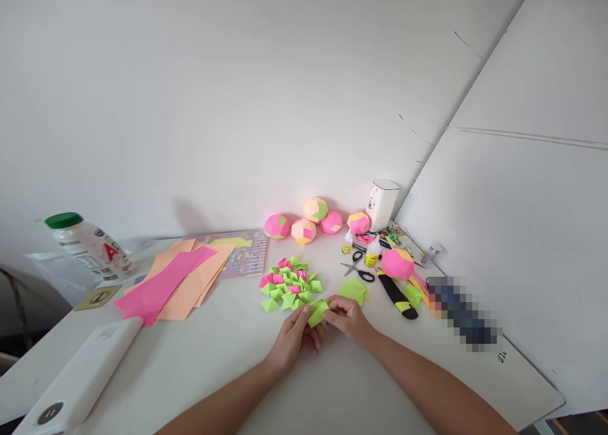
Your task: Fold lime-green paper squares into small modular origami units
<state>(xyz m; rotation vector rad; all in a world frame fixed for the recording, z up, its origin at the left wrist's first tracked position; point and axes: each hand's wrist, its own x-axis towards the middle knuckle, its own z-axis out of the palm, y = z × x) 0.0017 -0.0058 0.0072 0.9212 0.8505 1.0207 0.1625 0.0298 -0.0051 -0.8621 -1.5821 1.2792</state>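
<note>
You are holding a green slip (pixel 317 315) of paper between your two bare hands, low in the middle of the view, over a white table (pixel 204 365). Your left hand (pixel 292 343) is pinching its left side between thumb and fingers; your right hand (pixel 349 320) is pinching its right side, fingertips pressed together on the paper.

Just beyond the slip, a pile (pixel 289 284) of small folded pieces, green and pink, is lying loose. Flat green squares (pixel 354 290) are lying just beyond your right hand. Farther back, open scissors (pixel 357 268) are lying near two glue bottles (pixel 372 252), and a black and yellow cutter (pixel 398 296) is lying to their right, near a pink and orange ball (pixel 398 263).

Five more paper balls (pixel 303 230) in pink, orange and green are sitting by the wall (pixel 237 106), left of a white container (pixel 382 204). To your left, pink and orange sheets (pixel 164 283) are partly covering a notebook (pixel 242 254). A green-capped bottle (pixel 90 248) is standing beyond a white power bank (pixel 90 375).
</note>
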